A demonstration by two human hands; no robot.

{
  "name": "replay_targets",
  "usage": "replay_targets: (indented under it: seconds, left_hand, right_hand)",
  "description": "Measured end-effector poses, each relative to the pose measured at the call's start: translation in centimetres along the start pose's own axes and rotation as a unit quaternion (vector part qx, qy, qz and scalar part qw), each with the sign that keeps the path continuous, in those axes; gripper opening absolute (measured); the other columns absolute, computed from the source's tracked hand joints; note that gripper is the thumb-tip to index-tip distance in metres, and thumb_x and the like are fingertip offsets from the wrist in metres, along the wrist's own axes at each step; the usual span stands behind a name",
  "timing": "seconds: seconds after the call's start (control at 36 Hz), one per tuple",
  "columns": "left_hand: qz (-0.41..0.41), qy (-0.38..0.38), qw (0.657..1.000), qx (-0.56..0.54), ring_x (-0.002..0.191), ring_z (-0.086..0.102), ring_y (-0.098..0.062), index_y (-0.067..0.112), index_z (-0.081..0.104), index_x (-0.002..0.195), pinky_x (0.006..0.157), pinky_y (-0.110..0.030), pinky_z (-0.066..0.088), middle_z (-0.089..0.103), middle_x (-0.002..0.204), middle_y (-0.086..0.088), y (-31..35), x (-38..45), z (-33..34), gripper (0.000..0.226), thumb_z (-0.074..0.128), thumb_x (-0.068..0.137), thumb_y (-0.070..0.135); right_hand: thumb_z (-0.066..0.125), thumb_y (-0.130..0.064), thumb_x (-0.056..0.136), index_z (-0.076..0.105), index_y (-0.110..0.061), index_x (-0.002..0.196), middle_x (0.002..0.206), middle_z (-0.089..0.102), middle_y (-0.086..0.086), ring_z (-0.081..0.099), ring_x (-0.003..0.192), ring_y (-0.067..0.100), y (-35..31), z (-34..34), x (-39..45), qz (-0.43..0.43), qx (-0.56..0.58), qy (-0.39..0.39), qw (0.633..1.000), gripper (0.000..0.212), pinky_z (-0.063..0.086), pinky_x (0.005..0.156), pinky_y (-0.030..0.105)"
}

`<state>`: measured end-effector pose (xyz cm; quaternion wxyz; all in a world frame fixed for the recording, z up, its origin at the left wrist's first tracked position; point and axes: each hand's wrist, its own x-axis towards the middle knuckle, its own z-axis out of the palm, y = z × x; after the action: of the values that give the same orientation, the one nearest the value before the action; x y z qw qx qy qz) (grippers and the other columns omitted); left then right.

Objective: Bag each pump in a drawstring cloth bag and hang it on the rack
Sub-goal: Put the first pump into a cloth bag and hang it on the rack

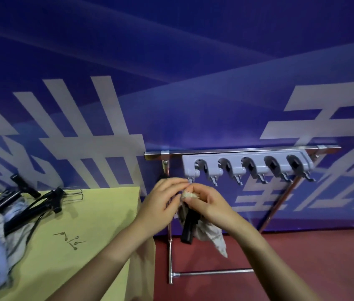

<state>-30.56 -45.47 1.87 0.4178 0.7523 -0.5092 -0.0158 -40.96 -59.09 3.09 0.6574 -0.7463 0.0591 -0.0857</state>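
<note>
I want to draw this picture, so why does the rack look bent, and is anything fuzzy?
In the head view, the wide lens bends the silver metal rack bar and tilts the grey plastic hook strip; both hands, left and right, and the pale cloth drawstring bag are slightly smeared; light glints on the bar; the yellow table looks evenly lit.
</note>
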Motion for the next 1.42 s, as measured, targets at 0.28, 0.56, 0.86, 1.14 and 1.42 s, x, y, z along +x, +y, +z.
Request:
replay_targets:
  seconds: [0.28,0.56,0.86,1.14,1.42]
  left_hand:
    - [-0.018,-0.040,0.998,0.044,0.094,0.049,-0.015,0.009,0.060,0.084,0.089,-0.029,0.040,0.056,0.088,0.005,-1.8,1.5,3.9,0.035,0.041,0.089,0.037]
    - [-0.141,-0.119,0.977,-0.106,0.085,0.048,-0.002,0.030,0.051,0.067,0.081,-0.011,0.033,0.051,0.083,0.009,-3.5,2.9,5.0,0.026,0.046,0.091,0.021]
    - [-0.206,-0.145,0.967,-0.036,0.080,0.050,-0.014,0.016,0.055,0.076,0.075,-0.027,0.037,0.048,0.088,-0.004,-7.6,4.5,6.7,0.022,0.055,0.094,0.028]
    - [-0.268,-0.134,0.954,-0.003,0.083,0.055,-0.019,0.021,0.053,0.074,0.077,-0.038,0.042,0.054,0.085,-0.002,-9.2,5.5,7.3,0.026,0.046,0.096,0.032]
    - [-0.271,-0.126,0.954,0.013,0.092,0.055,-0.019,0.019,0.065,0.092,0.085,-0.034,0.043,0.054,0.096,-0.003,-10.6,5.7,8.1,0.020,0.046,0.097,0.023]
  right_hand:
    - [0.049,-0.005,0.098,0.054,-0.007,0.088,0.066,0.052,-0.007,0.045,0.061,0.008,0.6,-3.0,0.3,0.027,-0.016,0.026,0.999,0.012,0.037,0.059,0.023]
    - [0.062,-0.014,0.093,0.055,-0.016,0.073,0.048,0.047,-0.011,0.037,0.049,0.004,4.0,-5.3,1.0,0.083,-0.118,0.054,0.988,0.021,0.032,0.050,0.019]
    - [0.064,-0.021,0.090,0.056,-0.023,0.079,0.054,0.051,-0.010,0.049,0.053,0.002,8.7,-4.8,5.0,0.076,-0.230,0.146,0.959,0.014,0.041,0.057,0.023]
    - [0.053,-0.021,0.096,0.052,-0.019,0.086,0.065,0.054,-0.008,0.053,0.066,0.016,11.1,-3.0,7.0,0.096,-0.258,0.184,0.944,0.010,0.038,0.062,0.035]
    - [0.054,-0.021,0.097,0.057,-0.015,0.089,0.071,0.056,-0.007,0.051,0.063,0.006,12.5,-2.3,7.0,0.134,-0.138,0.223,0.956,0.011,0.040,0.059,0.021]
